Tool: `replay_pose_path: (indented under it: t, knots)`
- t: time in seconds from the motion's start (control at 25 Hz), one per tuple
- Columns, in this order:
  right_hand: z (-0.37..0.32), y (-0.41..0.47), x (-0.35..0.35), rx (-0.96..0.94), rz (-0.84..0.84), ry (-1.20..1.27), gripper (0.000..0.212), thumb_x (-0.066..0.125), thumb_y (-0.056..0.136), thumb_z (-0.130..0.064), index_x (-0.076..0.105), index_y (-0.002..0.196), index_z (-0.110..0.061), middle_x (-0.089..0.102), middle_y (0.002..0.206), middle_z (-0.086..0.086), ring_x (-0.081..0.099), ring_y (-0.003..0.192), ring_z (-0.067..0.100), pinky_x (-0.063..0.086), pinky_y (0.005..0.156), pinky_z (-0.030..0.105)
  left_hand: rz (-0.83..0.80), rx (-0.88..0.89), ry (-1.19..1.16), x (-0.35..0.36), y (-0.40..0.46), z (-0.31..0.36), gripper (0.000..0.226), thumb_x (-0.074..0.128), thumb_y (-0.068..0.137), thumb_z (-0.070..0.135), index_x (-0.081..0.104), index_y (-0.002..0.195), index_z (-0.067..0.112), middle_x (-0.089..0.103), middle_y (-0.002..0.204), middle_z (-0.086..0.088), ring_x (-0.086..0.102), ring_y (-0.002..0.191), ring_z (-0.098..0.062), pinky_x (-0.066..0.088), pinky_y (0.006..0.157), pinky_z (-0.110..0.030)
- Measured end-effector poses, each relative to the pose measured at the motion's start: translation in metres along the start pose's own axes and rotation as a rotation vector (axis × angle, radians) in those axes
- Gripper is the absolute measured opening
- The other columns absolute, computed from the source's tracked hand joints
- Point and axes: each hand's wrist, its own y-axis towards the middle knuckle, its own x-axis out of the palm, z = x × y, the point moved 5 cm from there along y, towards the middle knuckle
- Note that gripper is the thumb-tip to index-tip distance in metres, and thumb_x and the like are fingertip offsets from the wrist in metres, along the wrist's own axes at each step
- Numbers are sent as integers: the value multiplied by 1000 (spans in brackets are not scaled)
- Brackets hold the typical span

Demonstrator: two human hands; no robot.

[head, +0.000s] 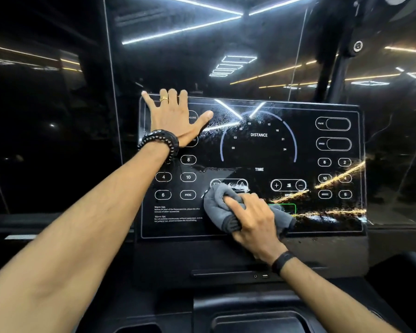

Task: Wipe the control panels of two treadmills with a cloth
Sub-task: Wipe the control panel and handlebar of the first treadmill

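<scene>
Head view: our left hand (175,118) lies flat, fingers spread, upper left on the control panel (305,224), likely bracing it; our right hand (252,222) grasps the cloth (216,203) at lower centre.

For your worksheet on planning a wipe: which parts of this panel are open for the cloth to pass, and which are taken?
Open: the DISTANCE dial middle and the right button column. Taken: the upper left corner under the flat left hand; the lower middle, where the right hand grips the grey cloth.
</scene>
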Motion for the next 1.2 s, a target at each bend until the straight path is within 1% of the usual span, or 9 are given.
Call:
replay_pose_path:
  t: [0.12, 0.32, 0.52, 0.68, 0.84, 0.88, 1.0, 1.08, 1.2]
  knots:
    - [2, 8, -1, 284, 139, 34, 52, 65, 68, -9, 58, 120, -15, 57, 92, 11, 51, 77, 30, 46, 65, 40, 1, -12, -7, 0, -1, -1, 104, 5, 82, 85, 27, 151, 11, 32, 155, -16, 21, 147, -37, 3, 114, -71]
    - [-28, -3, 5, -114, -48, 4, 60, 55, 62, -15, 52, 122, -18, 58, 94, 11, 50, 76, 29, 40, 64, 37, -17, -8, -32, -2, 0, 0, 104, 5, 82, 85, 25, 153, 11, 28, 158, -16, 18, 149, -37, 2, 115, -70]
    - [-12, 19, 5, 352, 138, 49, 57, 66, 65, -10, 55, 121, -16, 57, 93, 12, 49, 80, 29, 44, 65, 38, -25, -6, -39, -1, -1, -2, 105, 6, 82, 86, 24, 153, 11, 26, 160, -16, 17, 149, -36, 2, 115, -69]
    - [-30, 7, 7, 21, 21, 24, 56, 61, 67, -13, 52, 121, -20, 58, 92, 11, 51, 75, 31, 45, 61, 39, -16, 2, -40, -1, -2, -2, 105, 7, 82, 86, 23, 154, 12, 25, 160, -16, 16, 150, -35, 1, 116, -69]
    - [9, 43, -2, 481, 184, 56, 55, 68, 70, -15, 55, 124, -18, 56, 95, 10, 50, 83, 27, 41, 64, 34, -13, -7, -33, 0, -3, -2, 106, 6, 81, 86, 24, 153, 11, 26, 159, -16, 17, 149, -35, 1, 115, -69]
    - [1, 42, 1, 498, 207, 55, 55, 67, 70, -14, 55, 124, -17, 55, 94, 10, 50, 82, 27, 41, 64, 35, -9, -5, -31, 1, -3, -1, 106, 6, 81, 86, 24, 153, 11, 26, 159, -16, 18, 149, -35, 2, 115, -69]
    - [-38, 20, 12, 148, 83, 42, 55, 62, 67, -9, 52, 120, -18, 57, 93, 11, 52, 77, 32, 46, 63, 41, -5, 10, -42, 0, -3, -2, 106, 5, 81, 86, 25, 153, 11, 27, 159, -15, 18, 149, -35, 3, 115, -70]
    - [-24, 29, 3, 69, 52, 42, 54, 61, 67, -11, 53, 120, -20, 58, 92, 10, 52, 77, 31, 46, 62, 41, 0, 18, -56, -1, -3, -5, 103, 7, 83, 85, 25, 153, 12, 26, 159, -15, 18, 149, -34, 2, 115, -69]
    - [20, 58, -8, 496, 206, 74, 50, 56, 75, -23, 56, 125, -18, 56, 95, 10, 52, 85, 30, 44, 67, 39, 14, 31, -58, 0, -4, -8, 101, 8, 83, 84, 26, 153, 12, 27, 159, -14, 18, 149, -33, 2, 116, -69]
